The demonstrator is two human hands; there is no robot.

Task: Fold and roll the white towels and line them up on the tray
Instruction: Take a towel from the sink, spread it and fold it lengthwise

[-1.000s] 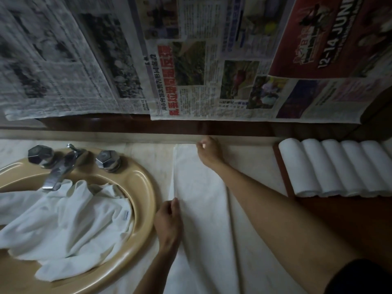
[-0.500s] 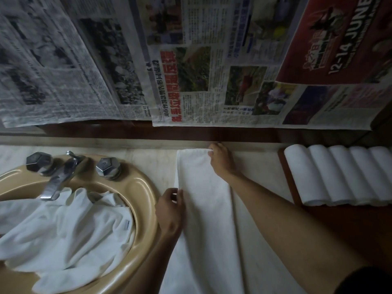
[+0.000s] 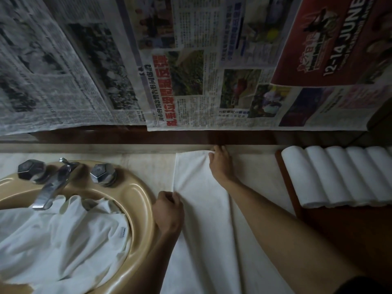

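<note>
Folded towel (image 3: pixel 201 209) flat, left hand (image 3: pixel 168 211) grip pinching side edge, right hand (image 3: pixel 220 164) pinching far corner

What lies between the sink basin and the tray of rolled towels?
In the head view, between the sink and the tray lies the flat folded towel on the counter, with both hands, left hand and right hand, gripping it.

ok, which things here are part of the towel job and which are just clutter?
Job:
- flat white towel on the counter, gripped by left hand and right hand
- rolled white towels lined up on the dark wooden tray
- loose white towels heaped in the beige sink

Clutter:
- chrome faucet
- newspaper sheets on the wall
</note>
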